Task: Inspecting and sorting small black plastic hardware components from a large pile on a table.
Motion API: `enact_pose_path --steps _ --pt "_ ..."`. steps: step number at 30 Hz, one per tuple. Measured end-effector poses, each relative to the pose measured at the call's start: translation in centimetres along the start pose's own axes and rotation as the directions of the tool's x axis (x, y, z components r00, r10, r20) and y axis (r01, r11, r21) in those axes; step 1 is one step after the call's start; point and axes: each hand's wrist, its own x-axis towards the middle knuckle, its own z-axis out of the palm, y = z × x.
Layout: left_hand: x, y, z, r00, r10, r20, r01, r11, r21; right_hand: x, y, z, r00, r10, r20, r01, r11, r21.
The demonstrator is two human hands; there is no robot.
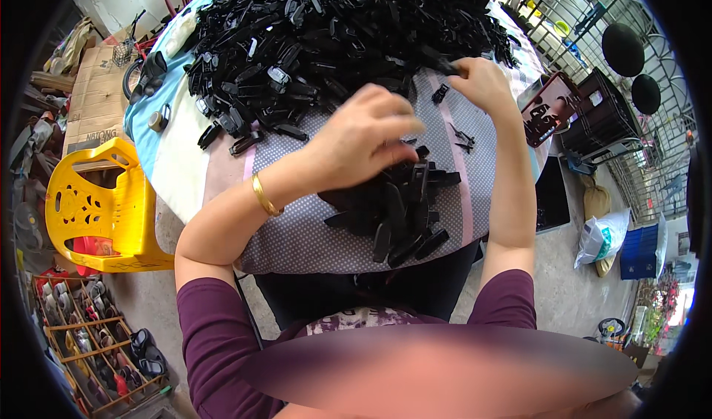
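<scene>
A large heap of black plastic clip-like pieces (297,48) covers the far part of the table, some with shiny faces. My right hand (482,85), at the heap's near right edge, is closed on a dark elongated piece (439,61) between thumb and fingers. My left hand (371,133), with a gold bangle (265,195) at the wrist, hovers over the table's middle, its fingers smeared by motion. Just below it lies a smaller pile of black elongated pieces (397,211) near the front edge. A few tiny dark parts (463,139) lie to its right, below a small black piece (440,93).
The round table has a dotted, striped cloth (297,233). A yellow plastic chair (133,226) stands at its left, above a shoe rack (93,345). A phone with a lit screen (550,109) and a dark crate (601,115) are at the right, before a metal grille (645,144).
</scene>
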Motion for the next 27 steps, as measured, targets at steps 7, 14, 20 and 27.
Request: enact_pose_path --steps 7,14,20,27 --pt "-1.0 -4.6 0.5 0.999 0.026 -0.047 0.0 0.873 0.488 -1.3 -5.9 2.3 0.848 -0.518 0.11 0.308 0.652 0.693" --pt "-0.5 -5.0 1.0 0.858 -0.498 -0.13 0.448 0.847 -0.287 9.0 1.6 3.3 0.722 -0.184 -0.667 0.232 0.972 -0.017" --pt "-0.7 -5.0 0.3 0.653 -0.713 0.254 0.533 0.195 -0.823 10.8 0.3 5.7 0.895 -0.041 -0.443 0.076 0.995 0.061" --pt "-0.7 -5.2 0.2 0.658 -0.65 0.381 0.468 -0.044 -0.883 7.3 0.6 5.7 0.607 -0.318 -0.728 0.201 0.948 -0.246"
